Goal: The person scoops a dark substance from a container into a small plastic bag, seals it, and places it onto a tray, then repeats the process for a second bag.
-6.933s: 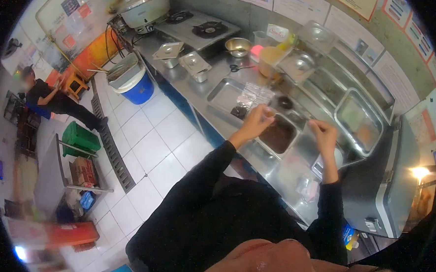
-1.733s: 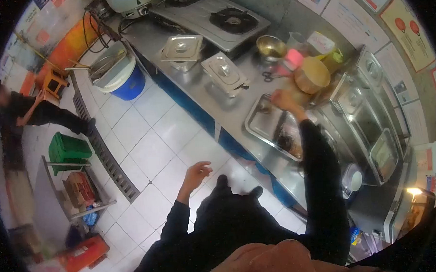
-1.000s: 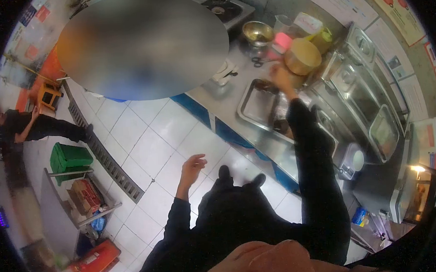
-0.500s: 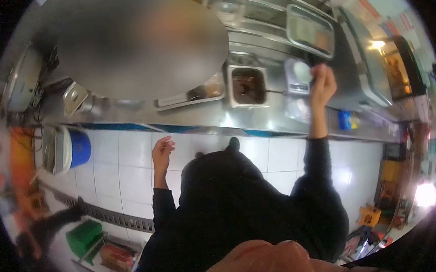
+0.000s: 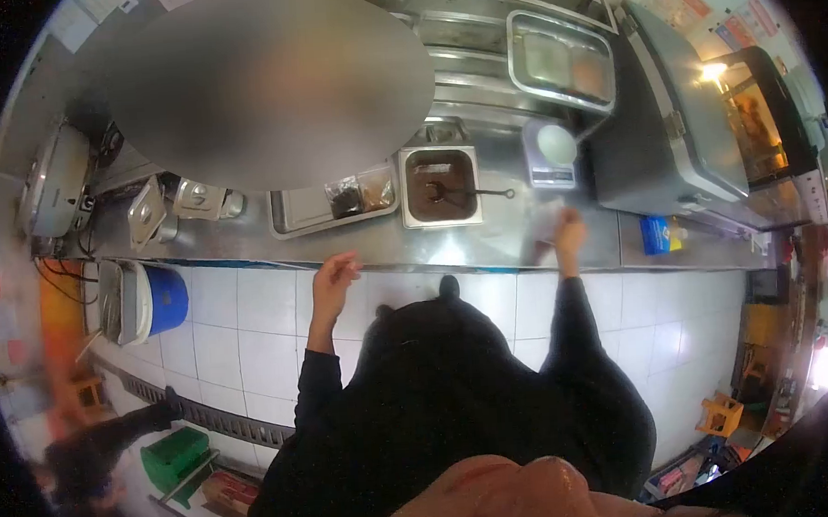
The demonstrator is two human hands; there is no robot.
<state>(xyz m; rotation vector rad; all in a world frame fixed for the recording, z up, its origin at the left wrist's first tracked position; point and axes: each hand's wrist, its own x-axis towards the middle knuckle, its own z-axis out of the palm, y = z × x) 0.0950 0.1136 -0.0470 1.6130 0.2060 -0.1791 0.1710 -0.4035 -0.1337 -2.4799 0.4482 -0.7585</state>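
My right hand (image 5: 570, 238) is at the counter's front edge, its fingers closed on the edge of a clear plastic bag (image 5: 545, 222). The bag is blurred, so its contents cannot be made out. Just beyond it stands a white kitchen scale (image 5: 552, 172) with a pale round dish (image 5: 556, 144) on top. My left hand (image 5: 334, 283) hangs in the air before the counter, fingers loosely apart, holding nothing. Between the hands, further back, a square steel container (image 5: 410, 212) holds dark brown sauce, and a ladle handle (image 5: 497, 193) sticks out to the right.
A steel tray (image 5: 286, 226) with packets lies left of the container. Behind the scale sits a glass-like tray (image 5: 516, 61). A grey cabinet (image 5: 648, 167) and a blue packet (image 5: 655, 234) are at right. A blue bucket (image 5: 168, 299) stands on the floor at left. A blur covers the upper left.
My right hand has come down from beside the scale to the plastic bag and closed on it. My left hand has shifted slightly right in view. The camera view has turned a little.
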